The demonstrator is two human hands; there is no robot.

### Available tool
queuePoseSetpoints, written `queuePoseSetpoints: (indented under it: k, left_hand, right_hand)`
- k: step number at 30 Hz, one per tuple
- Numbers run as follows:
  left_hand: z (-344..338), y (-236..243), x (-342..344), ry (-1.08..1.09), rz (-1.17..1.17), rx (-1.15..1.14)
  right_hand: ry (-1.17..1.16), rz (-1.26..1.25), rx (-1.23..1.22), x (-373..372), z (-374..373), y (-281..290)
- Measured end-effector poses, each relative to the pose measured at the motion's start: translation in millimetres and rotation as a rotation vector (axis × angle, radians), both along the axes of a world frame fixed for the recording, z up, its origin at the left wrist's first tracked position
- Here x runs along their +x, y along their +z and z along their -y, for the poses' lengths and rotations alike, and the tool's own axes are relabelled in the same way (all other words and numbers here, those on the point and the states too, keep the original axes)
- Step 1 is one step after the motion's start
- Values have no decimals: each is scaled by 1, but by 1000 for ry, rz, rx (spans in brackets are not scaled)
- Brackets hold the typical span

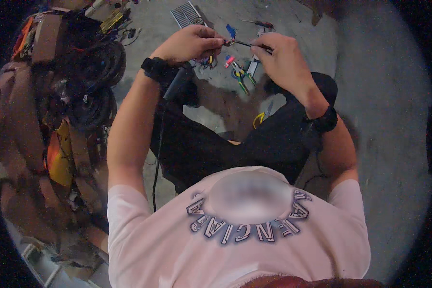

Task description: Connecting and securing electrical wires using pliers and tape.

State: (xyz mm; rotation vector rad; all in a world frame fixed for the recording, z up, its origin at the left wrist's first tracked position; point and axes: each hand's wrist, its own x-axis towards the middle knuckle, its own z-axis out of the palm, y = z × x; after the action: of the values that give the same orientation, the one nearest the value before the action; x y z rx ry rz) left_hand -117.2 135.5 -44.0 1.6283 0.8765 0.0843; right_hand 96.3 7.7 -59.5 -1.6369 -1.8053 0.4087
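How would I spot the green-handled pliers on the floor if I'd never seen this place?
Start at the grey concrete floor in front of the seated person, just beyond the two hands, left hand and right hand. Below the gap between them lie the green-handled pliers, next to a small pink piece. Their green grips set them apart from the yellow-handled tool nearer the black trousers.

My shirt [235, 249] is pale pink with dark, white-edged letters curving across the chest, and my trousers [235, 144] are black. Both wrist straps [154, 67] are black too. The thin tool [247, 44] in my right hand [285, 60] is dark. On the grey floor [379, 120] lie green-and-yellow pliers [242, 77], a blue clip [231, 31] and a pink bit [229, 61].
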Motion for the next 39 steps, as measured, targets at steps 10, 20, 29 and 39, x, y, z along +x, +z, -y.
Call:
queuePoseSetpoints:
  k: [10, 20, 29, 39]
  left_hand:
    - [19, 7, -33, 173, 55, -29]
    - [1, -7, -23, 213, 263, -176]
    - [-5, -24, -1, 224, 323, -257]
    - [19, -61, -16, 105, 366, -331]
  right_hand:
    - [-18, 180, 230, -23, -11, 14]
    - [-6, 22, 372, -10, -32, -17]
    - [-10, -68, 354, 10, -36, -29]
    - [-68, 43, 239, -9, -10, -45]
